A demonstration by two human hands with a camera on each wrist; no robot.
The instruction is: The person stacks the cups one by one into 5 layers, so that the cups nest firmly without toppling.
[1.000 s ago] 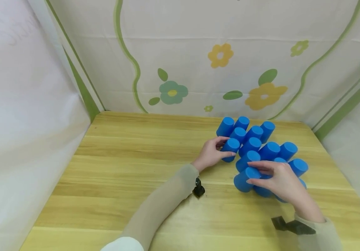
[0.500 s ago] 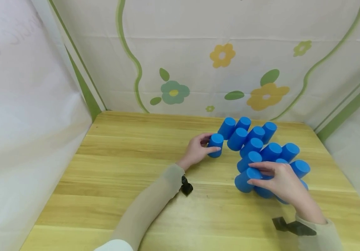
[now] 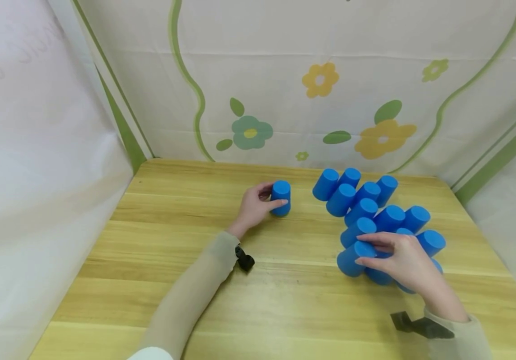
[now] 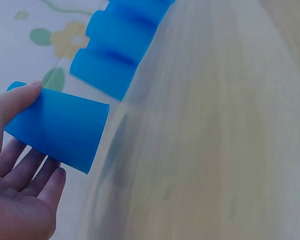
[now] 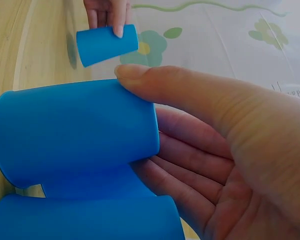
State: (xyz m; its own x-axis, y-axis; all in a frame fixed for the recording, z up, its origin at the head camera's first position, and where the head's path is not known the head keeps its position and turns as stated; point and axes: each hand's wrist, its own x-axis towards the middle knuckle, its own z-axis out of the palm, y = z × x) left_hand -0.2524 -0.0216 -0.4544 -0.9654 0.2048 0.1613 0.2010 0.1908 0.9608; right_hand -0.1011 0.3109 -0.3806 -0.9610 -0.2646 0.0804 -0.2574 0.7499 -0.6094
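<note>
My left hand (image 3: 254,206) grips a blue cup (image 3: 280,199), turned upside down, between thumb and fingers, left of the other cups. In the left wrist view, this cup (image 4: 65,130) has its wide rim just off the wooden surface. My right hand (image 3: 404,260) holds the front-left blue cup (image 3: 350,261) of a cluster of upside-down cups. The right wrist view shows the thumb on one side of that cup (image 5: 75,132) and the fingers on the other. Behind the right hand, several cups are partly hidden.
Several more blue cups (image 3: 359,212) stand close together on the right half of the wooden table (image 3: 159,235). White cloth (image 3: 276,70) with printed flowers hangs behind the table, and a white sheet (image 3: 42,165) borders its left side.
My left hand has carried one cup leftward and slightly back, away from the cluster. My right hand has stayed at its cup.
</note>
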